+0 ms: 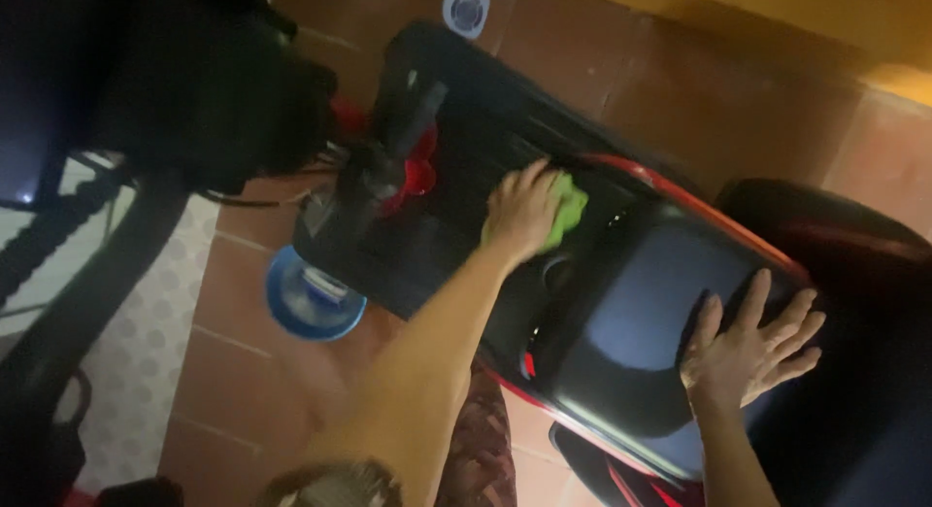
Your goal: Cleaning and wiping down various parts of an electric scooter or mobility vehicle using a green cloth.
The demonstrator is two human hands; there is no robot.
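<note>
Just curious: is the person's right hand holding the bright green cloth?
No, the left hand presses the bright green cloth on the glossy black scooter body; the right hand rests bare.

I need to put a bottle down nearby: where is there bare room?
Bare floor tiles lie below the blue basin, left of the left hand's arm. The seat is free between the left hand with green cloth and right hand. Crowded around the red parts.

No packages, labels, signs or lit screens can be made out in the dim head view; the only candidate is a small round grey-white disc (466, 10) on the floor tiles, too blurred to identify.
</note>
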